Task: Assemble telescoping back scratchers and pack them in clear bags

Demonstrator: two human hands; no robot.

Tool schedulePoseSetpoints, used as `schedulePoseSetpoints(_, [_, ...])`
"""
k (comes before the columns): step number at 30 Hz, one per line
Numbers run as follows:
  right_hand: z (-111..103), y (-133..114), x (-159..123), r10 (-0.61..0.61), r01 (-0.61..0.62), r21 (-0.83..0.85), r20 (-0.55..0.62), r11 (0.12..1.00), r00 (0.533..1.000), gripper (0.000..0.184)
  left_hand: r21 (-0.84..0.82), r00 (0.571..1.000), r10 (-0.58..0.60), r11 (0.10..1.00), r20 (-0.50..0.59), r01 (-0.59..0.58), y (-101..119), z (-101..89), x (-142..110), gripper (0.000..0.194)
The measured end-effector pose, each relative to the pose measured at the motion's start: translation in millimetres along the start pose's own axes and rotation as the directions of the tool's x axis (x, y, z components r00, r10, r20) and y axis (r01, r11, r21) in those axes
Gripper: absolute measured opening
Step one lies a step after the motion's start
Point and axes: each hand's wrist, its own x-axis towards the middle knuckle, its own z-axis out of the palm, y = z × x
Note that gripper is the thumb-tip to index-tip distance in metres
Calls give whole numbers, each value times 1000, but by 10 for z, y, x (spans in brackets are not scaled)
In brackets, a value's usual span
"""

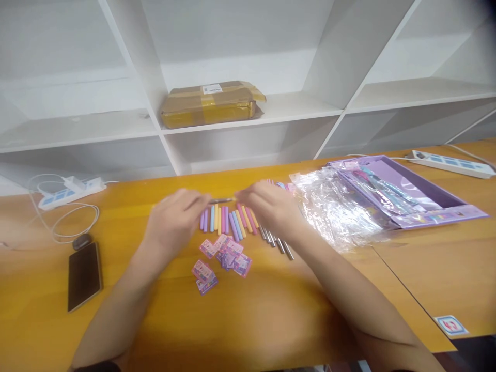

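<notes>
Between my two hands, above the desk, a slim silver rod [221, 200] is held level. My left hand [172, 219] is closed on its left end, and my right hand [271, 206] is closed at its right end, where a small yellowish tip shows. Below the rod lies a row of pastel sticks [227, 219] in purple, blue, yellow and pink. Several silver metal tubes [284, 248] lie partly beneath my right hand and wrist. Nearer to me are small pink and purple printed cards [232, 253], loosely overlapping. My fingertips are somewhat blurred.
Clear plastic wrappers [333, 206] and a purple box [430, 186] with packaged items lie to the right. A phone [84, 276], a cable [93, 219] and a power strip [72, 192] are left. Behind stands a white shelf [294, 111] with a taped parcel [211, 105].
</notes>
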Motion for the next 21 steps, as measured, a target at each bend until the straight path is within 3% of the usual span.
schedulePoseSetpoints(2, [-175, 454, -103, 101, -113, -74, -154, 991, 983, 24, 29, 991, -58, 998, -120, 61, -459, -24, -108, 19])
schedulePoseSetpoints(4, [-405, 962, -262, 216, -260, -115, -296, 959, 930, 24, 90, 963, -111, 987, -244, 136, -985, -38, -258, 10])
schedulePoseSetpoints(6, [-610, 1373, -437, 372, -474, -176, -415, 863, 831, 19, 91, 937, -204, 967, -283, 238, -1406, -31, -401, 10])
schedulePoseSetpoints(8, [-732, 1598, -576, 422, -537, -183, -436, 823, 795, 18, 92, 937, -231, 960, -260, 263, -1613, -8, -488, 14])
schedulePoseSetpoints(10, [-768, 1656, -648, 420, -524, -177, -413, 833, 808, 18, 133, 938, -245, 950, -244, 282, -1621, 8, -502, 19])
schedulePoseSetpoints(15, [-740, 1602, -664, 456, -526, -175, -323, 832, 829, 15, 186, 932, -277, 928, -234, 322, -1372, -62, -388, 29])
schedulePoseSetpoints(21, [-824, 1677, -721, 449, -551, -219, -381, 805, 808, 14, 215, 935, -244, 929, -257, 302, -1306, -132, -346, 28])
